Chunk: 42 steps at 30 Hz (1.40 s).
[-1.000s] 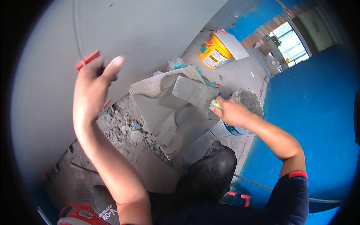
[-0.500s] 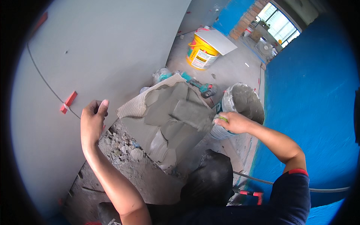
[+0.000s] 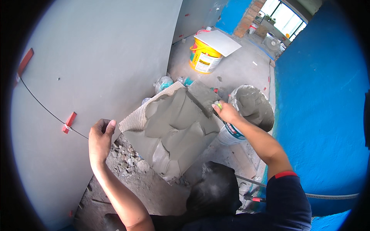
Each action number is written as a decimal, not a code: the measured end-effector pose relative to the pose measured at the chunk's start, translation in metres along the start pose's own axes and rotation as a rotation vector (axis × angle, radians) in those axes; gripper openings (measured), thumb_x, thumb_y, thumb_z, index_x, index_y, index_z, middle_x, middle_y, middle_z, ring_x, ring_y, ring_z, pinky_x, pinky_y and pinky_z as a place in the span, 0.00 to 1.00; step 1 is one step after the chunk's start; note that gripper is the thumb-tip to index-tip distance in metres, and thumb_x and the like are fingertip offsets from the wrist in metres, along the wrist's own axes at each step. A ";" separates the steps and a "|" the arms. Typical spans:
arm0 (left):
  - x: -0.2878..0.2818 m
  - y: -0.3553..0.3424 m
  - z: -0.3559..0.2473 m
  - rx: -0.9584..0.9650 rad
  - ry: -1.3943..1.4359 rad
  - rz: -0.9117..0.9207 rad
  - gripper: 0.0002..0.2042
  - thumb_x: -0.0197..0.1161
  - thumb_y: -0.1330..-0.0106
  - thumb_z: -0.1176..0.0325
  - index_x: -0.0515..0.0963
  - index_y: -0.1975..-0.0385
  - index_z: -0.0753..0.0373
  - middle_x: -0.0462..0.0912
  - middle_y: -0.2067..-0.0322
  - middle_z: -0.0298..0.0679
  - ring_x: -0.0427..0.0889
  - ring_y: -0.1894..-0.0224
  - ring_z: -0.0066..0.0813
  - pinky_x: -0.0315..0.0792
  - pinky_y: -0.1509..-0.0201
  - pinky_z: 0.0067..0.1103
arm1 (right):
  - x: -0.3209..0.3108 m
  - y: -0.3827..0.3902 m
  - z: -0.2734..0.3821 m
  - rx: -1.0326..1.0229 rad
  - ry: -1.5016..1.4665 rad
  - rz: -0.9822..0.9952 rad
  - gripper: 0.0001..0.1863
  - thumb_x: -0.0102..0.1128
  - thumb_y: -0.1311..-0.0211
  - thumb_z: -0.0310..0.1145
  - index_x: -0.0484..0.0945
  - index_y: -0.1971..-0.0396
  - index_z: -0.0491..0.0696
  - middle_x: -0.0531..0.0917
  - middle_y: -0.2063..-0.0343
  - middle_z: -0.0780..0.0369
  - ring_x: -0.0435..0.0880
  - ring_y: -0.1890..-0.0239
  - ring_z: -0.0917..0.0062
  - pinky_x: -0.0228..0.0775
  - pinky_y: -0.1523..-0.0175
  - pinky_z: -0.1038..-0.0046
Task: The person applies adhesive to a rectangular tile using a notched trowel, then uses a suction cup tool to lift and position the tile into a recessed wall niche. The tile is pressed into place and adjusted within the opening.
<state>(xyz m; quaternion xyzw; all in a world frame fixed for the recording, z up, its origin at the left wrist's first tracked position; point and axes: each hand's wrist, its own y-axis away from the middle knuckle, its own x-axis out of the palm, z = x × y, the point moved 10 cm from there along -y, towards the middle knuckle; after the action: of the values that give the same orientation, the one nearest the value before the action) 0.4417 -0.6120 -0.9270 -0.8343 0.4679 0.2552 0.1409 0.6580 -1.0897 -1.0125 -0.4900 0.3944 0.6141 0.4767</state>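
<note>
In my right hand (image 3: 228,112) is the yellow-green handle of a flat trowel (image 3: 202,95). Its grey-coated blade lies over the far right edge of a large tile (image 3: 135,114) spread with wet grey mortar (image 3: 175,121). A ridged pale strip of the tile shows along its far left side. My left hand (image 3: 101,139) is empty beside the tile's left corner, its fingers loosely bent and the thumb apart from them. Just right of the trowel, a white bucket (image 3: 232,135) holds more mortar (image 3: 252,104).
A yellow bucket (image 3: 204,61) with a pale board (image 3: 219,42) on top stands farther back. Rubble (image 3: 125,159) lies below the tile's left side. Grey wall (image 3: 96,57) rises at left, blue wall (image 3: 320,96) at right. A red wedge (image 3: 69,122) hangs on a cord.
The trowel has moved away from me, from the tile's middle right to its far right edge. My left hand appears slightly lower and closer to the tile's corner.
</note>
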 end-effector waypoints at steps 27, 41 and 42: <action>-0.044 0.028 -0.026 0.037 0.076 -0.104 0.16 0.67 0.32 0.59 0.82 0.65 0.70 0.81 0.78 0.41 0.76 0.75 0.26 0.72 0.65 0.26 | -0.040 -0.045 0.075 0.080 -0.409 0.290 0.23 0.54 0.26 0.52 0.78 0.54 0.44 0.83 0.73 0.61 0.80 0.81 0.79 0.73 0.78 0.72; -0.044 0.026 -0.015 -0.001 0.082 -0.094 0.16 0.68 0.32 0.59 0.81 0.66 0.70 0.82 0.79 0.42 0.78 0.76 0.30 0.73 0.66 0.27 | -0.010 -0.106 0.171 -0.198 -0.073 0.373 0.22 0.59 0.31 0.44 0.81 0.72 0.38 0.83 0.84 0.58 0.82 0.85 0.72 0.77 0.76 0.67; -0.051 0.029 -0.019 0.040 0.046 -0.127 0.16 0.68 0.32 0.59 0.81 0.66 0.70 0.82 0.79 0.42 0.78 0.77 0.30 0.72 0.66 0.27 | -0.009 -0.116 0.165 -0.171 -0.064 0.336 0.22 0.59 0.31 0.45 0.81 0.72 0.38 0.83 0.84 0.58 0.82 0.85 0.71 0.77 0.75 0.66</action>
<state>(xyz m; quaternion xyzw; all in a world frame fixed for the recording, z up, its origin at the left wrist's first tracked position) 0.4004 -0.5994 -0.8829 -0.8651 0.4221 0.2167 0.1628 0.7343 -0.9070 -0.9716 -0.4361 0.4016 0.7316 0.3366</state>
